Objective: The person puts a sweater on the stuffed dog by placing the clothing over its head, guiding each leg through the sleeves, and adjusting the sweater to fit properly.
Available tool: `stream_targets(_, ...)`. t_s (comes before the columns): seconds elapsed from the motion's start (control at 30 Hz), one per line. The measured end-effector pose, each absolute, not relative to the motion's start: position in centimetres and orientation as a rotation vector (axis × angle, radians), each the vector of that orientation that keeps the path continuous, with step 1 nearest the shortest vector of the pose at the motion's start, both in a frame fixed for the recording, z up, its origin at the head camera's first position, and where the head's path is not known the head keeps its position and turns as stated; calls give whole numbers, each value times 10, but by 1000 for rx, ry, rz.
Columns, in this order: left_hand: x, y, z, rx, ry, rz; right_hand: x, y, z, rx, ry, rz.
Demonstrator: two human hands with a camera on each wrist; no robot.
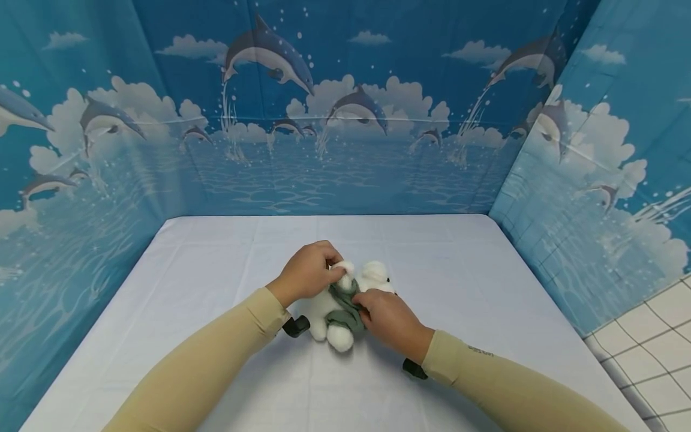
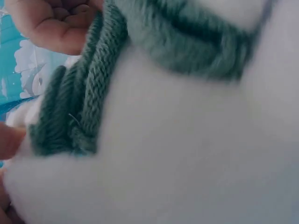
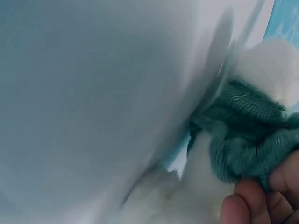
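A white plush toy (image 1: 320, 309) with a dark eye on its head (image 1: 375, 271) lies on the white-covered table, its head toward the right. It wears a green knitted garment (image 1: 345, 318), bunched around its body and limbs. My left hand (image 1: 308, 273) pinches a raised white limb (image 1: 345, 271) of the toy between thumb and fingers. With my right hand (image 1: 393, 319) I pinch the edge of the green knit (image 3: 247, 149) near the toy's head; the curled fingertips show in the right wrist view. White fur fills much of the left wrist view, with knit bands (image 2: 98, 79) across it.
The table (image 1: 227, 252) has a white cloth. Blue curtains (image 1: 345, 174) printed with dolphins hang behind it and at both sides. White tiles (image 1: 658, 342) show at the right. Dark wrist-camera mounts (image 1: 296, 326) sit under both wrists.
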State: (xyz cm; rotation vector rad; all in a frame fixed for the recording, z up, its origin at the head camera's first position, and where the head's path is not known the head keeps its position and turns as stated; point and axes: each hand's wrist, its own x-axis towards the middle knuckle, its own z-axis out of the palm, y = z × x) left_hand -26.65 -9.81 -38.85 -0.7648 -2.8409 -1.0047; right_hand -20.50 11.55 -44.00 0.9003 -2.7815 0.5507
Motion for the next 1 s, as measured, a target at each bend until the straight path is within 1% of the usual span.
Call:
stream_targets(0.33,-265,-99,-388,-703,-2785,-1217,-208,117,-439,996,-2818,426)
stream_targets(1.0,-262,-98,-388,-773,-2815,-1123,-213,120,-439,995,-2809,362)
